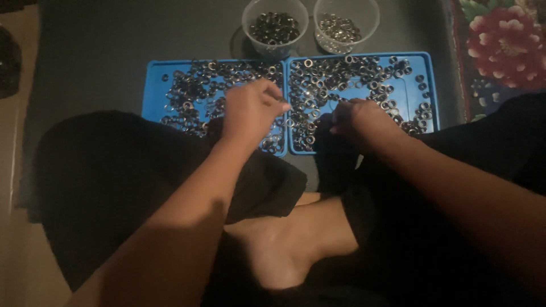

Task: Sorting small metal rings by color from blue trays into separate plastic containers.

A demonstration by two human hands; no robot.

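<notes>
Two blue trays lie side by side on a dark mat, the left tray [153,79] and the right tray [424,62], both strewn with several small metal rings [341,74]. My left hand [250,111] hovers over the inner edge of the left tray, fingertips pinched together at a small ring. My right hand [361,119] rests at the near edge of the right tray, fingers curled down among the rings. What either hand holds is too small and dark to tell apart.
Two clear plastic cups stand behind the trays: the left cup [274,25] holds dark rings, the right cup [346,25] holds shinier ones. A floral rug [506,45] lies at the right. My crossed legs in dark cloth fill the foreground.
</notes>
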